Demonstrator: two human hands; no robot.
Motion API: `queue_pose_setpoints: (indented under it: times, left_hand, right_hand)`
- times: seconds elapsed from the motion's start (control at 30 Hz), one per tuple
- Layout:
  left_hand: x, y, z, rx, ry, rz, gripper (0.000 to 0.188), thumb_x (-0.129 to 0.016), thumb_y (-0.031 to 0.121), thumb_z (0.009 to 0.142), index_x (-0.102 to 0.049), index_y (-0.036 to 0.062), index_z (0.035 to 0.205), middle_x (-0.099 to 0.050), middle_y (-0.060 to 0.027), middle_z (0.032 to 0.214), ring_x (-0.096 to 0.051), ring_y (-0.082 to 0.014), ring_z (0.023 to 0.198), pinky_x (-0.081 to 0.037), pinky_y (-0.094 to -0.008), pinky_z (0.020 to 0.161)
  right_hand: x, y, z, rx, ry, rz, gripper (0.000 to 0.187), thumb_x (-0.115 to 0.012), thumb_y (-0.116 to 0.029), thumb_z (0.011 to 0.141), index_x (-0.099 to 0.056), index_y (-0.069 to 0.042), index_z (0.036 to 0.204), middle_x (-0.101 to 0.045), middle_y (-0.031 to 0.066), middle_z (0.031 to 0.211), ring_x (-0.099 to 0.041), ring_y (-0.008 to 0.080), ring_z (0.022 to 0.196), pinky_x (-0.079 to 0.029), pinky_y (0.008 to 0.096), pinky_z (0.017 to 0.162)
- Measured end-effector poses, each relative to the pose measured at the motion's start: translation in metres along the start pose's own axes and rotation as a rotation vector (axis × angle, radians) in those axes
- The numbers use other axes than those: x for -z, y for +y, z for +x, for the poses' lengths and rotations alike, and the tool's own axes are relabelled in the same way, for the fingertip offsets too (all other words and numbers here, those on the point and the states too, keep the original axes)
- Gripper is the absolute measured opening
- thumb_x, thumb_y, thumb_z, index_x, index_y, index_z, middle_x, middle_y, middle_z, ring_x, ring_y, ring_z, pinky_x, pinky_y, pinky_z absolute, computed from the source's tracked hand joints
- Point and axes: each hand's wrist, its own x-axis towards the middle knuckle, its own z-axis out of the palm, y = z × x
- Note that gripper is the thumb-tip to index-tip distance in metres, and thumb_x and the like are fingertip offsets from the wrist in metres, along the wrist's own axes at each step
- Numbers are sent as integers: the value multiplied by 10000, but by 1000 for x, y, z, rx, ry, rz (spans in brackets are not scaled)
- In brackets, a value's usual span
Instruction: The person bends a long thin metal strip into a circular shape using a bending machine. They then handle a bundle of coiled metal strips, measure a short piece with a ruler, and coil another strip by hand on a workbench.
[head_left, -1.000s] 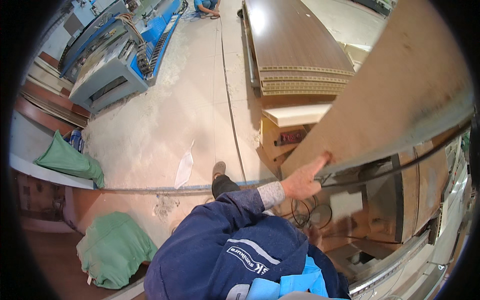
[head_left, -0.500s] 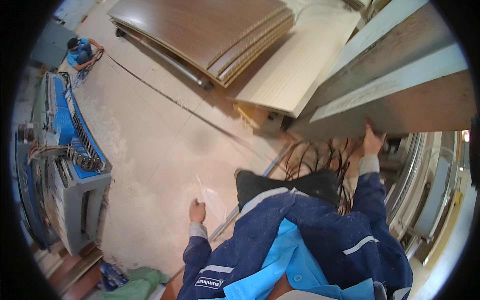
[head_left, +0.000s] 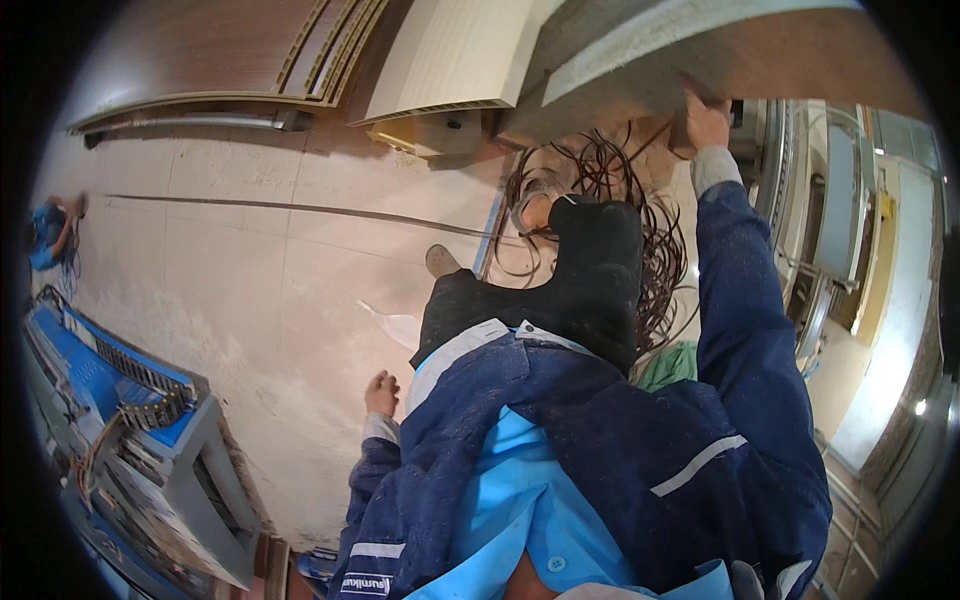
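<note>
My right arm reaches forward, and my right hand grips the near edge of a long, dusty grey-brown beam, one finger stretched along its face. Just below that hand lies a tangle of thin dark brown strips on the floor. My left hand hangs low at my left side with loosely bent fingers and nothing in it. A flat whitish scrap lies on the floor near it. One of my feet stands among the strips; the other shoe is on the open floor.
A dark strip runs across the floor toward a crouching person at the far left. Stacked brown panels and a pale panel are ahead. A blue and grey machine stands at left; green cloth lies by my right leg.
My view has swung to the right, so the panels and crouching person shift left. My legs have parted, one foot now among the strips. My right hand stays on the beam.
</note>
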Motion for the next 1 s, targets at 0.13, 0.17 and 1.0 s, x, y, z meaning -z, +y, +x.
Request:
queue_pose_setpoints:
  times: [0.13,0.17,1.0]
  left_hand:
    - [37,60,-9,15,3,-233,400,-594,331,967,-597,151,1324,-695,-17,985,-655,-159,876,-504,-353,683]
    - [42,64,-11,35,13,-227,384,-591,323,967,-602,153,1311,-695,-19,979,-656,-161,859,-502,-352,668]
    - [159,160,36,-79,-223,452,653,-521,620,949,-732,26,1121,-745,-116,1023,-675,-230,940,-521,-379,880]
  right_hand:
    - [2,-13,-6,-83,0,-67,938,-686,-628,828,-417,60,1407,-457,274,1468,-443,393,1367,-363,423,1114]
    - [2,-15,-6,-99,-6,-70,937,-688,-630,825,-424,55,1406,-460,270,1468,-443,387,1370,-361,421,1117]
    - [-16,29,-7,-273,57,103,919,-627,-638,889,-404,40,1468,-548,211,1405,-512,330,1301,-383,401,1079]
